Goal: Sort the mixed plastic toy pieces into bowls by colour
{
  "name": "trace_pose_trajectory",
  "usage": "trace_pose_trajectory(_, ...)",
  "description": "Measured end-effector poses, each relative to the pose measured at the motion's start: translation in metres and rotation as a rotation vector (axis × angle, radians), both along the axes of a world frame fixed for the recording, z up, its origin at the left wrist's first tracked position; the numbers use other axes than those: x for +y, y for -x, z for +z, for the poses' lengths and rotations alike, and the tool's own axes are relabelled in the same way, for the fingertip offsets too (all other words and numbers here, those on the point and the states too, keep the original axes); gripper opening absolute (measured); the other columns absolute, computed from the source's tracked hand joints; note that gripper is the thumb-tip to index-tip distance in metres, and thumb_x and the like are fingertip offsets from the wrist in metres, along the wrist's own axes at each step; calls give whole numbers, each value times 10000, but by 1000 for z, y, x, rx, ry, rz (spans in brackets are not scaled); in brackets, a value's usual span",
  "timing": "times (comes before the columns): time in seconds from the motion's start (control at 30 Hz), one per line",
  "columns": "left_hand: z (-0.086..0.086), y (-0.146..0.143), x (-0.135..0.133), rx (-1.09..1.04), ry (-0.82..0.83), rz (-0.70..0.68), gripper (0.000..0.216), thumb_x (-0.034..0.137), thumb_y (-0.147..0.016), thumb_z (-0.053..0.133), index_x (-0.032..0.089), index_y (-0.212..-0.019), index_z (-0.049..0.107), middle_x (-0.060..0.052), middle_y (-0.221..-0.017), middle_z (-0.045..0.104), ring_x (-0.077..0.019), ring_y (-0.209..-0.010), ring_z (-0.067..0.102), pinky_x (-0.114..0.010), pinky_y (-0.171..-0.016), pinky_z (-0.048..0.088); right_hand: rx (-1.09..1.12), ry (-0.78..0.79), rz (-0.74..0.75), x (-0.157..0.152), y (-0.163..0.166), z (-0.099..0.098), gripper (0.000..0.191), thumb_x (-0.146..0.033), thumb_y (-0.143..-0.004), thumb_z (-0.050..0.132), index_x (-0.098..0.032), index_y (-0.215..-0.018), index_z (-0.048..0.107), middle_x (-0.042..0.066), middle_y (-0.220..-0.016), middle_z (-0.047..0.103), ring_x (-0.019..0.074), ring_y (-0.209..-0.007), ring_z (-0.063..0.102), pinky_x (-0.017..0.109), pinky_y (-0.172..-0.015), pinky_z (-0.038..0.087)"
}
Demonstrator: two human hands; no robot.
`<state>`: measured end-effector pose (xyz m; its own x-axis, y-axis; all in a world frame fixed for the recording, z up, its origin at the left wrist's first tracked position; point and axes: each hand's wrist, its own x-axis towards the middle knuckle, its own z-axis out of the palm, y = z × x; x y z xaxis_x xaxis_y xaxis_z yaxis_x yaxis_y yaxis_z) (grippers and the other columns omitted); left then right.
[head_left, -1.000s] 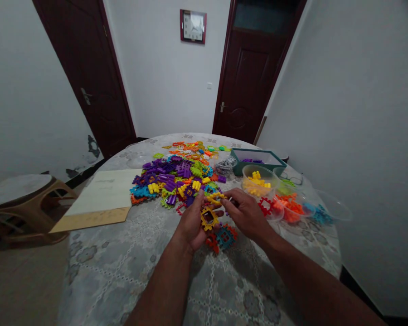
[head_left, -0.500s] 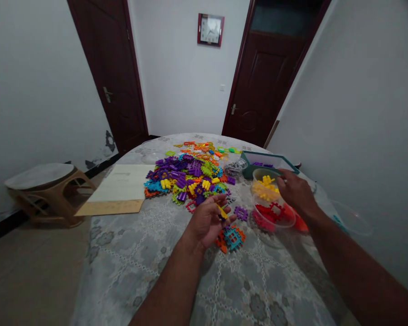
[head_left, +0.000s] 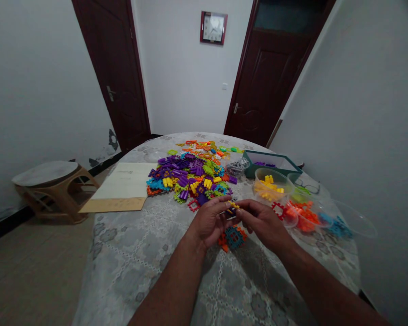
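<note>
Yellow piece [head_left: 234,205] (partly hidden) lies between left hand [head_left: 211,219] and right hand [head_left: 263,222]; each grip pinches it.

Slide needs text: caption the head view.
Left hand and right hand hold toothed yellow plastic before a pile of colorful pieces.

Bare L & R hands [head_left: 209,222] [head_left: 262,222], bare forearms [head_left: 177,280], rounded, tapering twd narrower wrists [head_left: 194,242]

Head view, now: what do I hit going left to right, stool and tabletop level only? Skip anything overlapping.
Stool → paper sheet → left hand → yellow piece → right hand → orange pieces → blue pieces.
</note>
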<state>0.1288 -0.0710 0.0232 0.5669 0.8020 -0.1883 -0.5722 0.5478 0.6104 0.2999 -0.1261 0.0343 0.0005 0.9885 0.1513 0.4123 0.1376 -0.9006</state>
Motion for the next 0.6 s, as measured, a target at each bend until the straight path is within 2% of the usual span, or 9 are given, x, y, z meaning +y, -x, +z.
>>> trace_pose_trajectory(0.07,1,0,0,19,-17,15,239,146,-828,798,136,-1054,722,-147,-1068,734,-218,-877,728,-386,-810,642,151,72,-68,2,-7,0,359,-512,-943,677,-195,-1102,735,23,-760,714,160,-621,632,288,-572,524)
trace_pose_trajectory(0.1,1,-1,0,45,-31,24,216,180,-837,809,140,-1032,725,-144,-1061,732,-217,-871,728,-372,-779,646,196,81,-104,3,-11,1,400,-538,-916,704,-192,-1113,731,23,-759,715,154,-600,620,280,-545,512)
trace_pose_trajectory(0.2,-2,-1,2,149,-81,64,208,287,-856,827,157,-979,722,-118,-996,719,-215,-837,728,-333,-665,645,213,67,-191,8,-29,10,492,-561,-852,760,-194,-1175,714,63,-901,766,153,-605,636,279,-523,514)
trace_pose_trajectory(0.27,-4,-2,3,183,-95,90,193,300,-867,814,164,-956,709,-92,-929,705,-211,-800,730,-323,-619,638,118,45,-233,15,-46,18,473,-535,-842,768,-189,-1160,724,63,-882,767,157,-605,646,287,-539,531)
trace_pose_trajectory(0.37,-6,-3,5,171,-77,129,121,247,-904,757,156,-946,690,-87,-890,705,-216,-791,744,-327,-628,639,-90,-39,-325,30,-79,29,395,-477,-864,733,-177,-1119,747,41,-771,736,169,-615,659,292,-573,551)
trace_pose_trajectory(0.47,-6,-3,5,161,-28,150,89,184,-940,677,139,-1017,677,-129,-949,742,-238,-839,763,-353,-675,651,-228,-124,-480,51,-116,34,378,-445,-891,672,-160,-1128,746,65,-816,752,177,-652,679,296,-603,566)
trace_pose_trajectory(0.6,-4,-4,5,180,6,154,162,158,-953,641,129,-1111,661,-181,-1040,765,-238,-861,761,-375,-709,659,-369,-125,-600,72,-155,33,407,-356,-897,598,-131,-1211,726,122,-972,785,214,-764,726,331,-676,586)
